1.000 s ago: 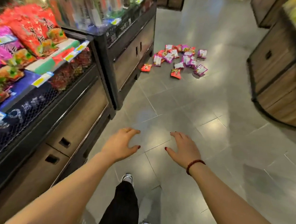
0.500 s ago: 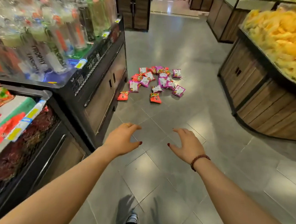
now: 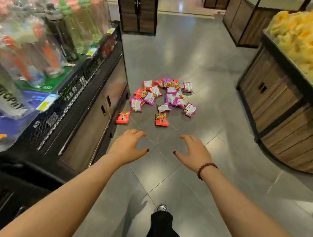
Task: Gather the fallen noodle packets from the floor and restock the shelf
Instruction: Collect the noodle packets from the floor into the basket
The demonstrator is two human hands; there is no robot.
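Your left hand (image 3: 127,146) and right hand (image 3: 194,152) hang empty, fingers spread; the noodle packets (image 3: 162,98) lie on the floor (image 3: 216,122) just beyond, nearest red packet (image 3: 161,119) between both.

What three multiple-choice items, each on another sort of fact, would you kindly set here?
1. Where are the noodle packets?
A. On a counter
B. On the floor by the dark shelf unit
C. In a basket
2. Colour of the two nearest packets?
A. Red
B. Green
C. Blue
3. The left hand and right hand are?
A. Gripping packets
B. Gripping bottles
C. Open, empty
Answers: 1 B, strewn on grey tiles; 2 A, red wrappers; 3 C, fingers relaxed, holding nothing.
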